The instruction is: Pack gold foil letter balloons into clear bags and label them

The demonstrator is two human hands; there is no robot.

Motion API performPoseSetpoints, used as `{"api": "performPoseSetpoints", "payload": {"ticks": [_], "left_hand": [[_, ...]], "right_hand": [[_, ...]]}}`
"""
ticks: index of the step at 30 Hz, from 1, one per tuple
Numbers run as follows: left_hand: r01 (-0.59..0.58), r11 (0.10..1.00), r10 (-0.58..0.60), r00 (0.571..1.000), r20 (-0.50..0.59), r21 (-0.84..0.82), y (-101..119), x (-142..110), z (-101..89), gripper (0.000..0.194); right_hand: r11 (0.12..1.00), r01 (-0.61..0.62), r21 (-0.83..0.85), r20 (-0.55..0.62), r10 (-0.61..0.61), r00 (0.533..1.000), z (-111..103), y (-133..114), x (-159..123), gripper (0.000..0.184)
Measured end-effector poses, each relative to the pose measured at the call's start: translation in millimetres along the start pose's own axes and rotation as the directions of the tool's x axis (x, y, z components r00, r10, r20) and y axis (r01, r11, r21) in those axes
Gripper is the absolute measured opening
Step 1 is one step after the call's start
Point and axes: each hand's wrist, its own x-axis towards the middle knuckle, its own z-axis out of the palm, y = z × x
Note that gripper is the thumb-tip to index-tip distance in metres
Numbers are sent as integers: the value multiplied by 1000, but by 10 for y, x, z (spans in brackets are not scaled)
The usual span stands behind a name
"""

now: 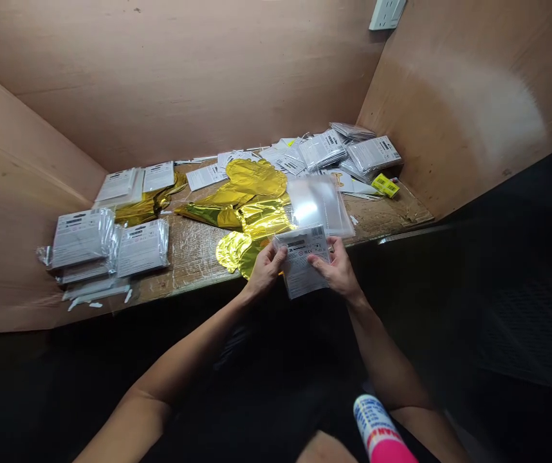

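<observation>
Hands [265, 270] [342, 273] pinching printed packet [301, 273] at opposite sides, thumbs [280, 256] uppermost, forearms [208, 333] angled inward; grip underneath unclear.

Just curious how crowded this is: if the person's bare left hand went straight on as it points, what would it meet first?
The flat, greyish-white printed packet that the left hand holds. Beyond it, probably the clear, shiny plastic sheeting on the brown worktop, though depth is unclear.

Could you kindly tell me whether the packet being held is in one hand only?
No, the left hand holds the packet by its left side while the right hand holds its right side.
</observation>
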Motion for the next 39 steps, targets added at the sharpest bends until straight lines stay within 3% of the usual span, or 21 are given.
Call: {"api": "performPoseSetpoints", "payload": {"ticks": [4, 7, 10, 12, 15, 18, 22, 25, 30, 32, 36, 39], "left_hand": [[-53, 998, 54, 996, 69, -23, 149, 8, -37, 54], [-183, 983, 183, 983, 23, 2, 488, 128, -223, 60], [-340, 917, 358, 932, -56, 209, 851, 230, -529, 60], [-397, 847, 442, 896, -53, 353, 974, 251, -755, 60], [-414, 774, 502, 863, -64, 480, 924, 235, -1035, 64], [-402, 744, 517, 852, -79, 534, 705, 193, -1190, 65], [-330, 680, 474, 879, -50, 655, 385, 79, -1243, 50], [-230, 635, 394, 918, -53, 738, 273, -14, -1248, 42], [-346, 582, 516, 857, -5, 736, 443, -71, -1208, 61], [-350, 589, 520, 854, -11, 728, 542, -87, -1168, 57], [-366, 641, 504, 864, -11, 675, 670, -153, -1107, 64], [-374, 634, 521, 854, -17, 677, 669, -186, -1127, 60]], "right_hand": [[994, 58, 94, -20, -56, 998, 55, 60, 72, 71], [983, 111, 146, 76, -123, 989, 194, 39, 244, 75], [975, 178, 130, 216, -203, 955, 423, -39, 534, 76], [969, 238, 72, 309, -248, 918, 573, -95, 751, 74], [938, 341, -71, 441, -277, 854, 703, -167, 1023, 71], [892, 427, -147, 481, -313, 819, 702, -187, 1170, 65], [822, 522, -226, 505, -360, 785, 618, -60, 1204, 35], [740, 555, -380, 539, -310, 783, 569, 60, 1177, 31], [584, 618, -526, 550, -321, 771, 528, -63, 1092, 29], [599, 620, -507, 565, -312, 764, 513, -226, 1045, 34], [735, 599, -318, 629, -309, 713, 487, -539, 991, 32], [756, 582, -300, 654, -282, 702, 495, -539, 1048, 29]]}}
